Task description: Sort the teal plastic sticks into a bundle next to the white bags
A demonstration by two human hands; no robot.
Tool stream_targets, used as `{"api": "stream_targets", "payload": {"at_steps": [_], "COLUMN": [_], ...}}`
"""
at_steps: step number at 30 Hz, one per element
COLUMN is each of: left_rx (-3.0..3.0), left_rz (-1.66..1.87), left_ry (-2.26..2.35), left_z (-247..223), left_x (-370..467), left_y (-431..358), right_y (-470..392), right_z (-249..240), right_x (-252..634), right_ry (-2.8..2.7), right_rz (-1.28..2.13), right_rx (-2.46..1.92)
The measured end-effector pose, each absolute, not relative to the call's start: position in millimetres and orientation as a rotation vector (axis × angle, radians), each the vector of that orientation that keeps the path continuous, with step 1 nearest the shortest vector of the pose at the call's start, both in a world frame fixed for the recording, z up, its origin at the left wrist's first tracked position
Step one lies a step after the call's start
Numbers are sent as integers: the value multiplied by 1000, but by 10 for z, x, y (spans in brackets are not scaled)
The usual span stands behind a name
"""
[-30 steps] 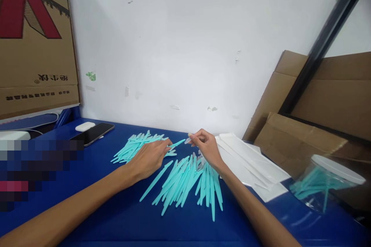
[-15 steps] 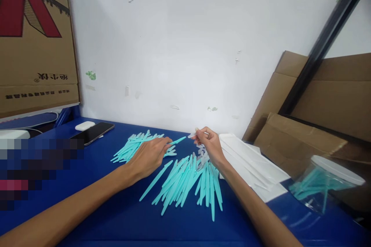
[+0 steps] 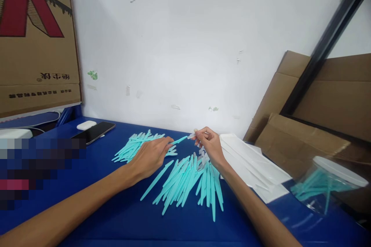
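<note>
Between the fingertips of my left hand [image 3: 150, 156] is a turquoise eyebrow razor [image 3: 180, 140], its blade end pointing right. My right hand [image 3: 211, 144] pinches a small clear cap [image 3: 191, 135] right at the razor's tip; whether the two touch I cannot tell. Below my hands lies a fanned pile of turquoise razors [image 3: 179, 181], with a smaller group [image 3: 207, 185] to its right. Loose clear caps [image 3: 203, 156] lie under my right hand, which partly hides them. Another razor pile [image 3: 129, 149], with pale capped ends, sits behind my left hand. One single razor [image 3: 156, 180] lies apart.
White paper sheets or bags [image 3: 252, 162] lie right of my right hand. A clear tub [image 3: 321, 189] with a white lid holds more razors. A phone [image 3: 97, 132] and a white case [image 3: 86, 125] are at the back left. Cardboard [image 3: 304, 139] leans at the right; a wall stands behind.
The razor's tip and the clear cap have come together from a small gap. Both hands keep their grip. The whole view has shifted slightly.
</note>
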State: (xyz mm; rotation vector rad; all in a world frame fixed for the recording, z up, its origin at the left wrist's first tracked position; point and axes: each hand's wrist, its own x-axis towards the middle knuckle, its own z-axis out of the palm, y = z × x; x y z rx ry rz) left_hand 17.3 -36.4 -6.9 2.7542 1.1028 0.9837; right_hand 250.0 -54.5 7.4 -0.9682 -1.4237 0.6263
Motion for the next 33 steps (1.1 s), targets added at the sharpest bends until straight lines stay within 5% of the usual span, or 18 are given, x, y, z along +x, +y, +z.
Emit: {"api": "stream_targets", "payload": {"at_steps": [13,24,28,33], "left_rx": [2829,2992,3054,3168], "left_rz": [934,790,868,525], "left_ry": [1084,1633,1421,999], "left_z": [-68,-19,44,31], "left_x": [189,12,34,97], "left_y": [-387,-102,-187,-399], "right_y": [-547,-529,-476,-419], "right_z": [-30,23,9,-34], "right_x": [2337,2735,2914,3034], "right_ry": [-1573,-2184,-2232,-2286], "right_rz": [750,-280,-362,-426], "right_rx": [-1034,-1519,-1650,-1767]}}
